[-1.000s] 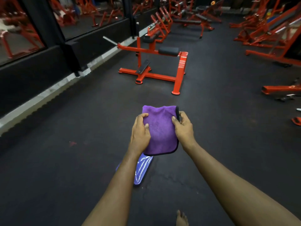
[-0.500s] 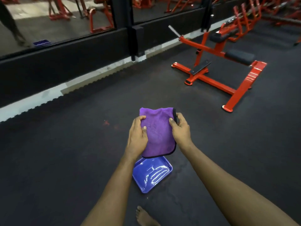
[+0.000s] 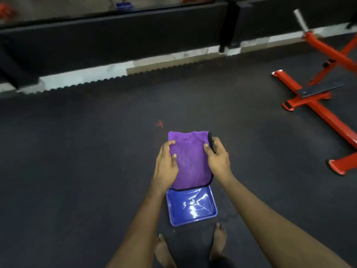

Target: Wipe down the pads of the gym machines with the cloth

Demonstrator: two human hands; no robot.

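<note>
The person stands on the dark floor holding the purple cloth folded flat in front of the body. No pad is under it, so the step in hand looks like readying the cloth, not wiping. The left hand pinches the cloth's left edge and the right hand pinches its black-trimmed right edge. Both thumbs lie on the top face; the fingers beneath are hidden. The cloth spans the gap between the two hands, its near end hanging just over the far rim of a glossy blue tray on the floor. Whether the tray holds liquid cannot be told. The nearest red machine stands well apart, far right, so the next move probably calls for carrying the cloth there.
</note>
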